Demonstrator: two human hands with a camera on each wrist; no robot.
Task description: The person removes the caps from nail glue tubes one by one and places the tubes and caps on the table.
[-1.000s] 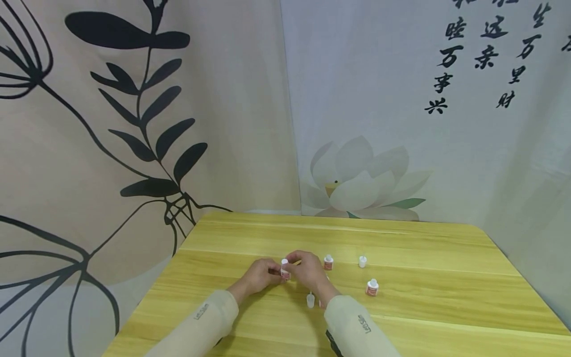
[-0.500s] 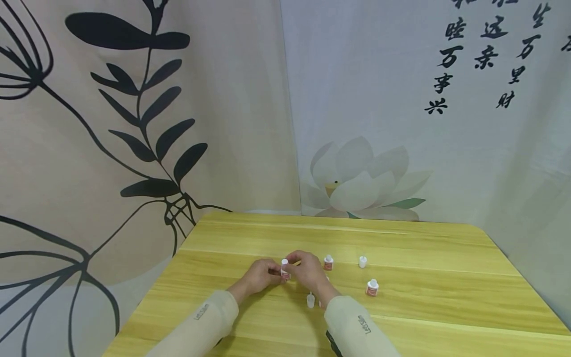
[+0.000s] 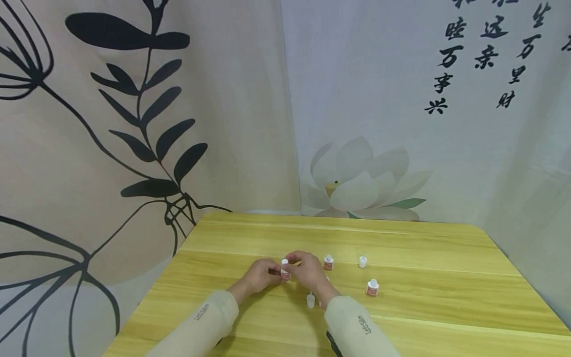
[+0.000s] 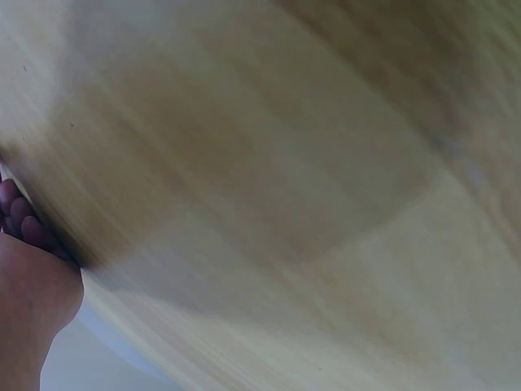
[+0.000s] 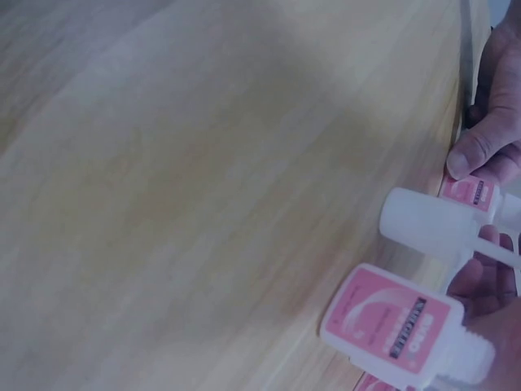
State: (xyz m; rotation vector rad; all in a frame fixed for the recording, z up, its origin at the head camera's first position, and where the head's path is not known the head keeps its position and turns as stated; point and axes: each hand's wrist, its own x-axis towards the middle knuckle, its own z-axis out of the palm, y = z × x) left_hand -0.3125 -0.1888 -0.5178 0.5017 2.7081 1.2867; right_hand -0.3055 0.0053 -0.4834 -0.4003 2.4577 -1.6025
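In the head view, a small glue bottle [image 3: 285,272] with a pink label and white top stands between the two hands. My left hand [image 3: 258,275] pinches its body from the left; in the right wrist view the thumb [image 5: 476,148] presses on the pink label [image 5: 468,191]. My right hand [image 3: 309,270] holds the white top from the right, its fingertips partly hidden. Close to the right wrist lie a white brush cap [image 5: 427,224] and another pink-labelled glue bottle [image 5: 395,326]. The left wrist view shows only part of the left hand [image 4: 37,281].
On the wooden table [image 3: 424,317], one glue bottle [image 3: 328,263] stands behind the right hand and another [image 3: 372,288] to its right. One white cap [image 3: 363,262] is farther back; another cap [image 3: 311,300] lies by the right wrist. A printed curtain [image 3: 250,124] hangs behind.
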